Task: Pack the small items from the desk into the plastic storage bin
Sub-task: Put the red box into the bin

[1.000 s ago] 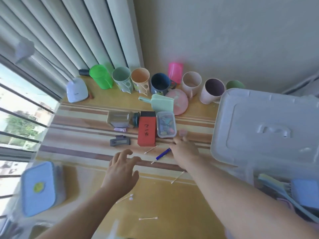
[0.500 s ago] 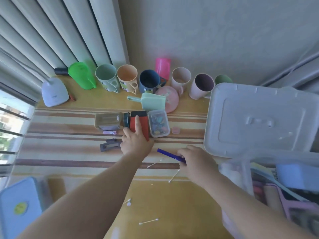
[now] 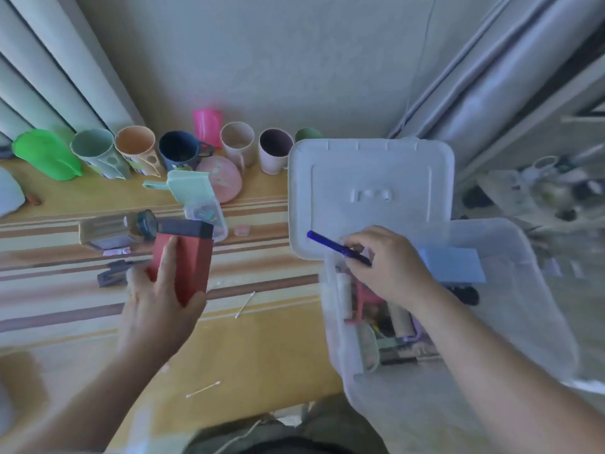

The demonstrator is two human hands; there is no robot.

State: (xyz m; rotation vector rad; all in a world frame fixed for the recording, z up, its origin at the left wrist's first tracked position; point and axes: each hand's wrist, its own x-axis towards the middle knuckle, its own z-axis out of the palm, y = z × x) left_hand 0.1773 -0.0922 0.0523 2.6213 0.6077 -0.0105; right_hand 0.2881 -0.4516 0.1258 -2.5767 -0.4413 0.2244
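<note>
Head view, looking down over your forearms. Your left hand (image 3: 160,299) is raised above the desk (image 3: 262,348) at about 8 o'clock in the frame, forearm running in from the lower left corner. Its fingers and thumb are wrapped around the lower part of a red box (image 3: 186,257) with a dark top end; the box is held upright, tilted slightly, clear of the desk surface.

Your right hand (image 3: 389,267) sits at about 3 o'clock from the left one, over the near left corner of the plastic storage bin (image 3: 540,290), forearm entering from the lower right. Its fingers pinch a blue pen (image 3: 337,248), which points toward 10 o'clock and lies across the edge of the white lid (image 3: 370,178). The lid lies flat just behind the bin, overlapping its far rim.

The bin is open and already carries mixed items, including a pale blue flat piece (image 3: 455,260); the rest is too blurred to name.

Remaining on the desk: a clear small case (image 3: 209,214) with coloured contents at 12 o'clock of the red box, a glass bottle (image 3: 111,229) lying on its side at 10 o'clock of it, a dark hair clip (image 3: 113,273) just left of your left hand, and cotton swabs (image 3: 203,389) near the front edge. A row of cups (image 3: 134,152) stands along the wall.
</note>
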